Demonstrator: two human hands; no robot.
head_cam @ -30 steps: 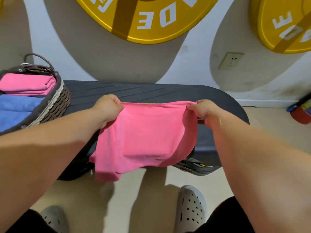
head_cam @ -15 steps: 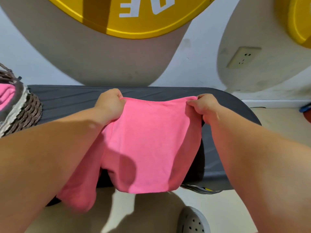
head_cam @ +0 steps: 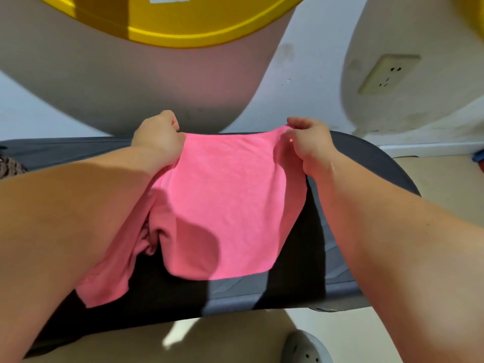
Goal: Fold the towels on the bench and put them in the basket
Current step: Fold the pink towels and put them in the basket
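Towel point(head_cam: 225, 205) hangs toward the person from its far edge, pinched at both corners by left hand point(head_cam: 157, 138) and right hand point(head_cam: 311, 145), over tabletop point(head_cam: 366, 163).

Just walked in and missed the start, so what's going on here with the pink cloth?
A person is handling a pink towel over a dark bench. The left hand and the right hand each pinch a far corner, holding that edge up while the rest drapes across the bench top. The towel's left side is bunched under the left forearm. A sliver of woven basket shows at the left edge. The towel is not yet folded.
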